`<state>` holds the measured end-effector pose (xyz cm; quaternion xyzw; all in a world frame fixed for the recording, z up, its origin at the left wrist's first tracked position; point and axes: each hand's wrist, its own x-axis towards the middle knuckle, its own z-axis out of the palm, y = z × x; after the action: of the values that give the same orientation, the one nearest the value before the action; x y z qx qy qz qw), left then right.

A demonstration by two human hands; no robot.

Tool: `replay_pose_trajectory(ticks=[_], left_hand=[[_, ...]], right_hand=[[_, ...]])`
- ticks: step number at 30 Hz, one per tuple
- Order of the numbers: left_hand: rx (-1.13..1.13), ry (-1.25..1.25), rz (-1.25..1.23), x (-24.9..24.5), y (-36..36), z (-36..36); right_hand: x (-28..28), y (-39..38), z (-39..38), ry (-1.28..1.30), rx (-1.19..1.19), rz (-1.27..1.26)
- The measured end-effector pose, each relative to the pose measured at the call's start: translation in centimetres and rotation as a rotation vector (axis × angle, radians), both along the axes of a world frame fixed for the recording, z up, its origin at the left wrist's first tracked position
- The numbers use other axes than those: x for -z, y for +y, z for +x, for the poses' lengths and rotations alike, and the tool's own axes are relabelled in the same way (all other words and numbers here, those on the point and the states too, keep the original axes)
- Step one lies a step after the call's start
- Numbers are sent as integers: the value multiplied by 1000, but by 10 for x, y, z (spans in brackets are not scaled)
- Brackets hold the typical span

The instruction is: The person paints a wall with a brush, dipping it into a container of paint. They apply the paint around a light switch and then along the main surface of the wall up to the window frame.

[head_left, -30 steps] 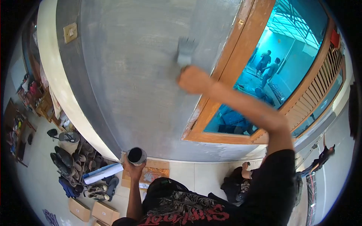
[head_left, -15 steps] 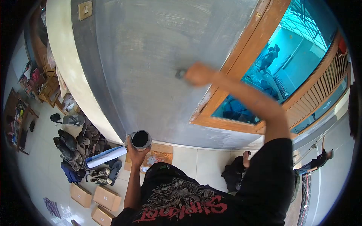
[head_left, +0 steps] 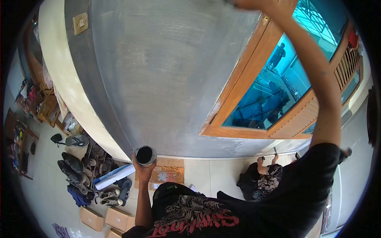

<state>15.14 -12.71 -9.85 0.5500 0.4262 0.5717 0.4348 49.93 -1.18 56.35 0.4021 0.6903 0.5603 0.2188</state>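
My left hand [head_left: 143, 171] holds a small round can [head_left: 145, 155] of dark paint upright at waist height, below the grey painted wall [head_left: 166, 79]. My right arm reaches high up along the wall, beside the wooden window frame [head_left: 238, 87]. Only the lower part of my right hand [head_left: 254, 4] shows at the picture's top edge, fingers closed. The paintbrush it held a moment ago is out of the picture.
A light switch [head_left: 80, 23] sits on the wall at upper left. Several shoes [head_left: 75, 166], a rolled sheet [head_left: 115, 176] and cardboard boxes [head_left: 103, 218] lie on the tiled floor at left. Another person [head_left: 262, 178] crouches on the floor at right.
My right hand swept the paintbrush down the wall, then rose up past the top edge, taking the brush out of sight. The left hand kept the can nearly still.
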Motion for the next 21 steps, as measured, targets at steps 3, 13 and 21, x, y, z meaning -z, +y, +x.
replay_pose_trajectory(ticks=[3,13,21], left_hand=[[-1,-13,-13,3,1,-2],[39,-10,43,-29,-10,-20],[72,-58,20,-14,-4,-29]], right_hand=[[151,-3,-7,120,-157,-205],[590,-13,-29,618,-72,-869],[467,11,27,504,-22,-813]])
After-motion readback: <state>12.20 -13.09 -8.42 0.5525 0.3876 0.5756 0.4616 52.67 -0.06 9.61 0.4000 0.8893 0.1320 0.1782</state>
